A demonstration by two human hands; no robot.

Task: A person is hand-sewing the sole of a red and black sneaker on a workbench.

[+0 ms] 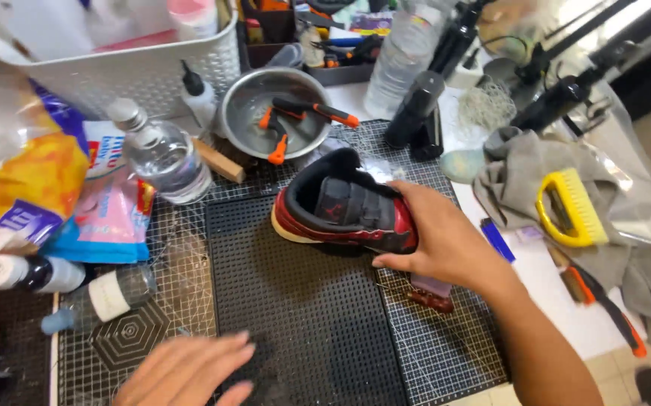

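A black and red sneaker [340, 207] with a cream sole lies on its side on the black perforated mat [303, 323]. My right hand [445, 240] grips its toe end, thumb under the sole. Lower left, my left hand [190, 370] rests flat on the mat with fingers apart and holds nothing. A small dark red tool [430, 299] lies on the mat just below my right hand.
A metal bowl [246, 128] holds orange-handled tools. Water bottle [164, 154], snack bags [40, 195], small bottles [107, 295] and a white basket [137, 71] crowd the left. A grey cloth [633, 218] with a yellow brush [569, 207] lies right, black stands [415, 113] behind.
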